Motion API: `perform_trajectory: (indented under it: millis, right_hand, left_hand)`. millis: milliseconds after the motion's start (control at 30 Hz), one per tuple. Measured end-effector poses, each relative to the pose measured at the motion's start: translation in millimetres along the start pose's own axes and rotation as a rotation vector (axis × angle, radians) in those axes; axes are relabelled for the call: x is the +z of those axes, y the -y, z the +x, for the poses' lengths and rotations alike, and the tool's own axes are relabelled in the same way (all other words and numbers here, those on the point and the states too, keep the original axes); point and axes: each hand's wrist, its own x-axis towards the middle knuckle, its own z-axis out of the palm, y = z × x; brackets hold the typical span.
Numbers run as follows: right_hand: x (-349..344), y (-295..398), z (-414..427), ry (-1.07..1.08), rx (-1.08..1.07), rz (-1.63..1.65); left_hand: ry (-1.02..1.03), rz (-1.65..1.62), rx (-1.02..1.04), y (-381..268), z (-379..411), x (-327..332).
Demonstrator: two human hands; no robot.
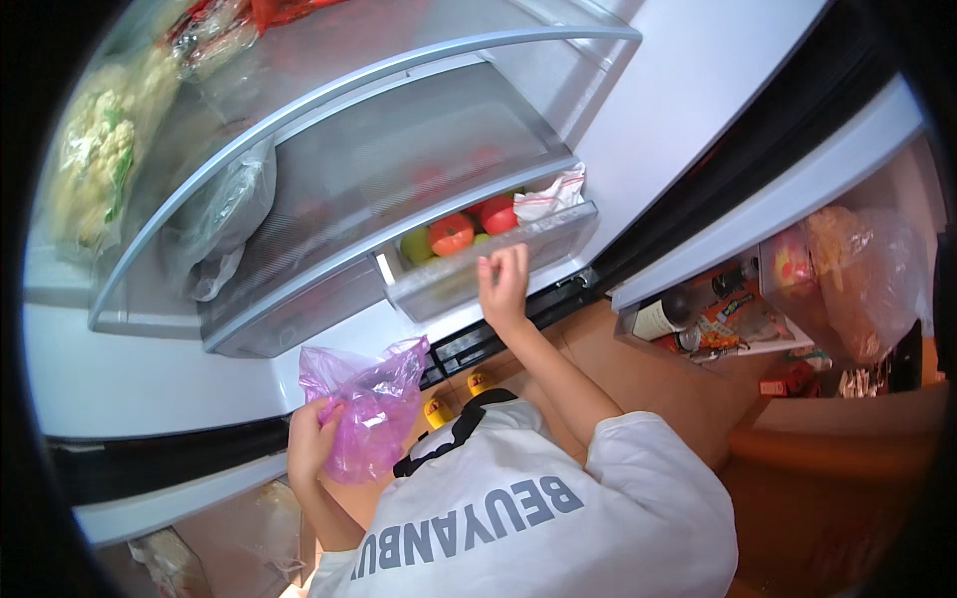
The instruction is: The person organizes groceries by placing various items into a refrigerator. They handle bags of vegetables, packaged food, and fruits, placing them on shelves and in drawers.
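A pink-purple plastic bag (370, 422) hangs from my left hand (312, 441), which grips it near its gathered side. Rounded shapes press against the bag's film, but I cannot make out what they are. My right hand (505, 288), fingers curled, is at the front of a clear refrigerator drawer (441, 295); whether it grips the rim or only touches it is not plain. That drawer is partly pulled out. In it lie red tomatoes (451, 235), a green round fruit or vegetable (417, 247) and a white plastic bag with red lines (552, 198).
A shelf with a curved front rim (366, 71) juts out above the drawers. Bagged cauliflower (97, 149) sits at the left, near a clear plastic bag (239, 202). The open right door (770, 194) holds bottles (665, 314) and packets. Another open door (187, 501) is lower left.
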Motion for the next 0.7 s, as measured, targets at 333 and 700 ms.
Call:
perform_trajectory:
  millis: [333,700]
  right_hand:
    - [34.0,-21.1,28.5,0.200,-0.042,0.175]
    - [-35.4,82.4,-125.3,1.398,0.420,0.995]
  left_hand:
    - [-0.080,0.055,-0.116,-35.5,-41.8,11.9]
    - [-0.366,-0.823,-0.222,-64.7,-108.4,56.0]
